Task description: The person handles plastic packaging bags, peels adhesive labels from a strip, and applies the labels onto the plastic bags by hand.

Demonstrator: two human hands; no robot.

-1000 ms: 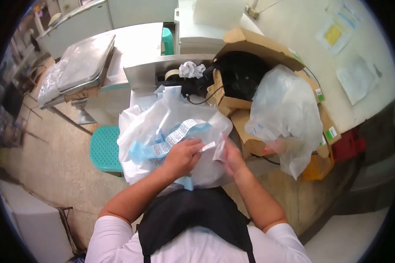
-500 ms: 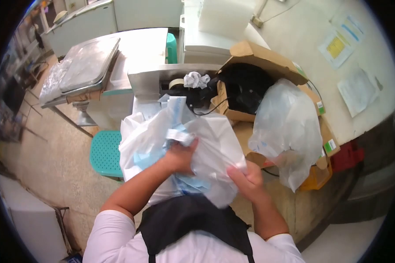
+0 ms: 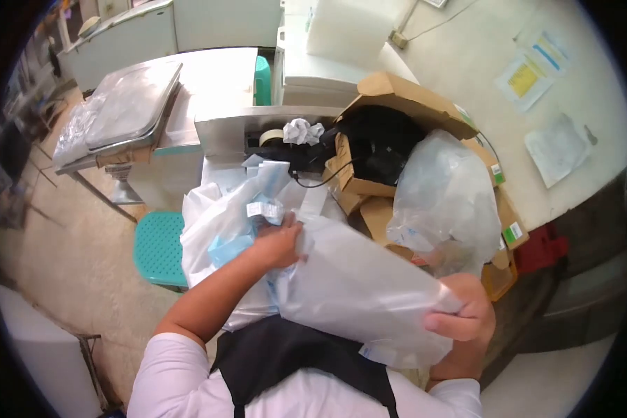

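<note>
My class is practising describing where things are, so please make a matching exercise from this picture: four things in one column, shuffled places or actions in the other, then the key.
Column 1
1. Right hand
2. Perforated green stool
3. Large black item
4. Crumpled white paper

Column 2
A. Inside an open cardboard box
B. Gripping translucent plastic
C. Beside a cream-coloured roll
D. Standing on the floor

Pairs: 1-B, 2-D, 3-A, 4-C

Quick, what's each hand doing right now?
Left hand: on the near plastic bag; I can't tell whether its fingers grip it.
Right hand: closed, holding that bag's edge.
</note>
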